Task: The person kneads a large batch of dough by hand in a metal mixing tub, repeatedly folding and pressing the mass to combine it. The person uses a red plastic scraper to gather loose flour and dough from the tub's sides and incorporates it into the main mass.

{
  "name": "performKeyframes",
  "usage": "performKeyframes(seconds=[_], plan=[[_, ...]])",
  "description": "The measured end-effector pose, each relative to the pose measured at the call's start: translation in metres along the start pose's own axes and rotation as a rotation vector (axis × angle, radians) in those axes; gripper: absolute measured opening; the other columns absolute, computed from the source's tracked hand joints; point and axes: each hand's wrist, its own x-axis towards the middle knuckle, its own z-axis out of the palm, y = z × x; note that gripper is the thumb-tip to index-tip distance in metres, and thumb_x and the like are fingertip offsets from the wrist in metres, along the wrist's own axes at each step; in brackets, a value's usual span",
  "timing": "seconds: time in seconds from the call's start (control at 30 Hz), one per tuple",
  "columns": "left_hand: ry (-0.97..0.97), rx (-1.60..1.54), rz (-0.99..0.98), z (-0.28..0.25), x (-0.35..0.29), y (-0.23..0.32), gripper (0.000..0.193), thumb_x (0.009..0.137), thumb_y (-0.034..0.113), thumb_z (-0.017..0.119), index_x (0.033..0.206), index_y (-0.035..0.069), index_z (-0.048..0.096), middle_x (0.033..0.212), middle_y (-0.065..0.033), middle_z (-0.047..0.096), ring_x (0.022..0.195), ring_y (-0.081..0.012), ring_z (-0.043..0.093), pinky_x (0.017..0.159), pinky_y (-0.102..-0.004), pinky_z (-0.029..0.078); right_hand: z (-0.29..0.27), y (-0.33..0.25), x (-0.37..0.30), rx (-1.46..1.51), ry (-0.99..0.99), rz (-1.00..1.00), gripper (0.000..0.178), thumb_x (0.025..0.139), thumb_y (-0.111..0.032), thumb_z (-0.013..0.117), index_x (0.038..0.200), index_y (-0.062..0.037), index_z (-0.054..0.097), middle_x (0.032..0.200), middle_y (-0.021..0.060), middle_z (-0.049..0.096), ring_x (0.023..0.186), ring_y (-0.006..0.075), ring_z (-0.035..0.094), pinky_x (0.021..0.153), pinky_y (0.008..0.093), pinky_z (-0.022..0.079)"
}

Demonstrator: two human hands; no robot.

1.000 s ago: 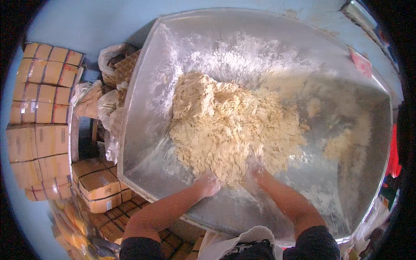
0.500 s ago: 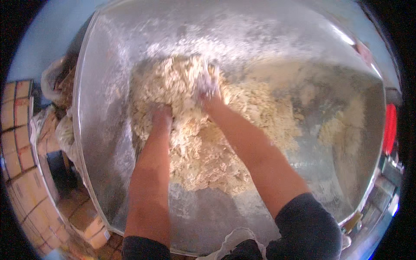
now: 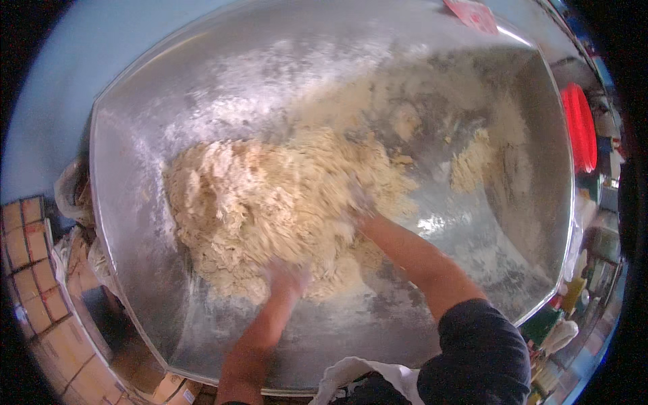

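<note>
A large heap of crumbly, pale yellow dough point(image 3: 229, 196) lies in a wide metal trough point(image 3: 351, 317). At the heap's near edge, my left hand point(image 3: 287, 275) presses into the dough, its fingers smeared by motion and partly buried. My right hand point(image 3: 360, 204) is at the heap's right side, floury and blurred, touching the dough. For both hands, I cannot make out whether the fingers are closed. Loose crumbs and a smaller dough patch point(image 3: 472, 162) cling to the trough's floor toward the right wall.
Cardboard boxes point(image 3: 50, 297) are stacked on the left, outside the trough. A clear plastic bag point(image 3: 71, 192) is beside the left wall. A red round object point(image 3: 578, 128) stands past the right rim, and a pink-red piece point(image 3: 472, 15) rests on the far rim.
Both hands have moved nearer to me, the right one also a little to the right. The dough heap has been shifted and loosened, and the whole view has turned slightly.
</note>
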Motion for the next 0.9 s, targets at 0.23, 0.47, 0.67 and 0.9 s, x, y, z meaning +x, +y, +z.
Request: performKeyframes(seconds=[0.23, 0.47, 0.67, 0.9], plan=[[-0.009, 0.277, 0.292, 0.044, -0.005, 0.085, 0.049, 0.093, 0.033, 0.039, 0.130, 0.005, 0.054, 0.140, -0.0195, 0.044, 0.133, -0.0462, 0.030, 0.109, -0.0622, 0.019, 0.000, 0.035, -0.034, 0.551, 0.071, -0.084, 0.057, 0.088, -0.043, 0.054, 0.134, -0.0104, 0.047, 0.139, 0.0165, 0.045, 0.126, 0.0339, 0.043, 0.108, 0.0461, 0.031], [-0.032, 0.162, 0.062, 0.061, 0.032, 0.082, 0.050, 0.096, 0.036, 0.035, 0.131, 0.005, 0.053, 0.146, -0.0180, 0.038, 0.134, -0.0399, 0.031, 0.112, -0.0529, 0.021, 0.001, 0.346, -0.205, 0.597, 0.781, 0.600, 0.048, 0.084, -0.023, 0.062, 0.127, -0.0029, 0.053, 0.125, 0.0181, 0.054, 0.119, 0.0327, 0.049, 0.103, 0.0441, 0.036], [0.005, 0.194, 0.209, 0.043, 0.027, 0.087, 0.052, 0.093, 0.035, 0.040, 0.139, 0.011, 0.045, 0.148, -0.0128, 0.037, 0.134, -0.0356, 0.034, 0.111, -0.0504, 0.026, 0.005, 0.436, -0.150, 0.304, 0.765, 0.481, 0.060, 0.086, -0.028, 0.060, 0.137, -0.0030, 0.042, 0.133, 0.0170, 0.049, 0.125, 0.0337, 0.044, 0.106, 0.0442, 0.033], [-0.448, 0.508, 0.007, 0.024, 0.045, 0.094, 0.055, 0.092, 0.038, 0.041, 0.142, 0.015, 0.041, 0.144, -0.0090, 0.043, 0.132, -0.0309, 0.039, 0.108, -0.0536, 0.029, 0.061, 0.239, -0.101, 0.431, 0.587, 0.495, 0.055, 0.090, -0.039, 0.055, 0.133, -0.0058, 0.045, 0.132, 0.0128, 0.050, 0.122, 0.0268, 0.047, 0.102, 0.0411, 0.038]])
